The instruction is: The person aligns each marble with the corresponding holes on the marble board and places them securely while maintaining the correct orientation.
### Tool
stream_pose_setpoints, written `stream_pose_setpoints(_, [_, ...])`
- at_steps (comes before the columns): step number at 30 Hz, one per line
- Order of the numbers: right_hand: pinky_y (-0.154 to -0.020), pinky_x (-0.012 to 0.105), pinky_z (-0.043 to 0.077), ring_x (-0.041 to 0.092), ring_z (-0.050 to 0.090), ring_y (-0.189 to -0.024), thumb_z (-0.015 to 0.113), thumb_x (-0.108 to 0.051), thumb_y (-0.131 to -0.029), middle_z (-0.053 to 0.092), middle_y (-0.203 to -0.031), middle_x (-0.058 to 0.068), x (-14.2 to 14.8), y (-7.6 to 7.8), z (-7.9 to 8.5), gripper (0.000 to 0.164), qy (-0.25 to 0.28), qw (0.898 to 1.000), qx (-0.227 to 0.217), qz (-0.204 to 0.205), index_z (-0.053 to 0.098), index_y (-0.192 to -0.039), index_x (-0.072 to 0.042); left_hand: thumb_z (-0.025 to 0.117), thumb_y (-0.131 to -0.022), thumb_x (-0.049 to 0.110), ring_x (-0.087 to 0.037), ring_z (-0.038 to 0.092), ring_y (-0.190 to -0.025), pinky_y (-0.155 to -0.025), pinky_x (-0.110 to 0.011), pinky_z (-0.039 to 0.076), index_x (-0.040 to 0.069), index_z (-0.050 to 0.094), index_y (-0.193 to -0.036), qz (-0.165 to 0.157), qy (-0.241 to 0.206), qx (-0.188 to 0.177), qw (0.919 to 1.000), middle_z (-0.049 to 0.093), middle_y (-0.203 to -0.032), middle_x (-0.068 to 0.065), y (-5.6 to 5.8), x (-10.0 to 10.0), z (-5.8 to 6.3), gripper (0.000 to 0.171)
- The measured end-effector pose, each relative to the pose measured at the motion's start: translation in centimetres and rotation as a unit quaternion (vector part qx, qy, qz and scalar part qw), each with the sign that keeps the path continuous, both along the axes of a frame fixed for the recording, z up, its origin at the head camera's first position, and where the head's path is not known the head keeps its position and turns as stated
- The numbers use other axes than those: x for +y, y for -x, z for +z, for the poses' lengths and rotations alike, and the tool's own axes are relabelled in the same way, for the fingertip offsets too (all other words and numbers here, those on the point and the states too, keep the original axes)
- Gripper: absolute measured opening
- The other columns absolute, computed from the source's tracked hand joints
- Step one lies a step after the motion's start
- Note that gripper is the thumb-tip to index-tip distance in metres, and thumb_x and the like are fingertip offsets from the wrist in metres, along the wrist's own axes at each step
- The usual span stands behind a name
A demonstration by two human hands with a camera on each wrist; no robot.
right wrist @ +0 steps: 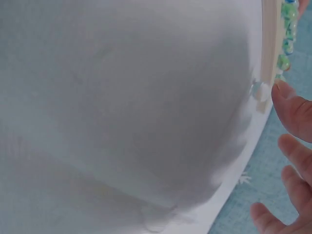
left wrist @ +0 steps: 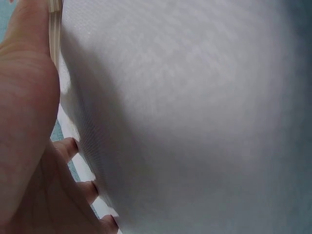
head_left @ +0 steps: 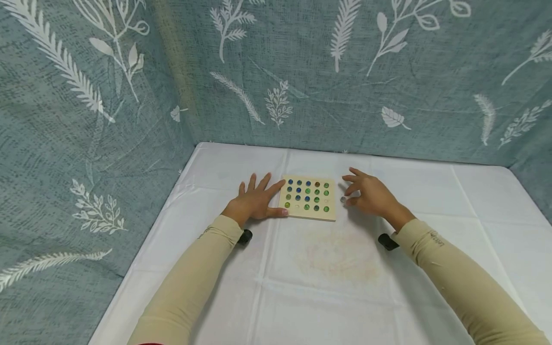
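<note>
A pale wooden board (head_left: 297,212) lies flat on the white-covered table. Blue, green and brownish glass marbles sit in rows in its hollows; two spots look pale, and I cannot tell whether they hold clear marbles. My left hand (head_left: 254,201) has its fingers spread, with thumb and index finger touching the board's left side. Off the board's right edge, a clear marble (right wrist: 260,90) rests on the cloth. Beside it hovers my right hand (head_left: 371,194), fingers loosely bent and parted, thumb tip close to the marble. No grip around it shows in the right wrist view.
White cloth (head_left: 327,292) with creases and a faint brownish stain covers the table. Blue-green curtains (head_left: 310,105) with white leaf prints stand behind and to the left. A dark wrist camera (head_left: 388,242) sits under the right wrist, another (head_left: 245,237) under the left.
</note>
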State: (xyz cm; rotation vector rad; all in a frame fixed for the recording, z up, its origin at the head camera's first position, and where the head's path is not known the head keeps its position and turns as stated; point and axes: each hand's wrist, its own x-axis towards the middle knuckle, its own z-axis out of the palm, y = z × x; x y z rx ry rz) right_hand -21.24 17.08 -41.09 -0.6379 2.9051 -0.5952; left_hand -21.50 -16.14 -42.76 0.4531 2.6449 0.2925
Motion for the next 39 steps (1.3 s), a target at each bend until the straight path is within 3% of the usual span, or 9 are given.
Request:
stream_pose_setpoints(10, [-0.124,0.063,0.030,0.040,0.029,-0.159,0.082,-0.012,-0.088,0.055,-0.155,0.017,0.1,0.9,-0.8,0.017,0.002,1.000,-0.010,-0.001,0.083,-0.102,-0.002,0.056,-0.095,0.074,-0.048,-0.014,-0.161,-0.128,-0.070,0.001,0.037,0.005,-0.169,-0.005,0.003,0.006,1.0000,-0.008,-0.178,-0.010,0.0,0.1,0.0,0.098])
stream_pose_setpoints(29, [-0.121,0.062,0.037,0.043,0.038,-0.154,0.082,-0.013,-0.089,0.060,-0.151,0.017,-0.1,1.0,-1.1,0.008,-0.005,1.000,0.007,0.022,0.084,-0.095,-0.008,0.055,-0.095,0.074,-0.046,-0.013,-0.162,-0.129,-0.068,0.001,0.037,0.006,-0.169,0.000,0.012,0.004,0.9999,-0.008,-0.178,-0.008,0.0,0.3,0.0,0.097])
stream_pose_setpoints(39, [-0.120,0.061,0.038,0.042,0.037,-0.154,0.082,-0.014,-0.090,0.060,-0.151,0.016,-0.4,0.9,-0.9,0.014,0.008,1.000,0.011,0.026,0.083,-0.100,-0.004,0.055,-0.095,0.074,-0.046,-0.013,-0.162,-0.129,-0.068,0.000,0.038,0.005,-0.169,0.002,0.015,0.001,0.9999,-0.009,-0.178,-0.008,-0.1,0.2,0.1,0.097])
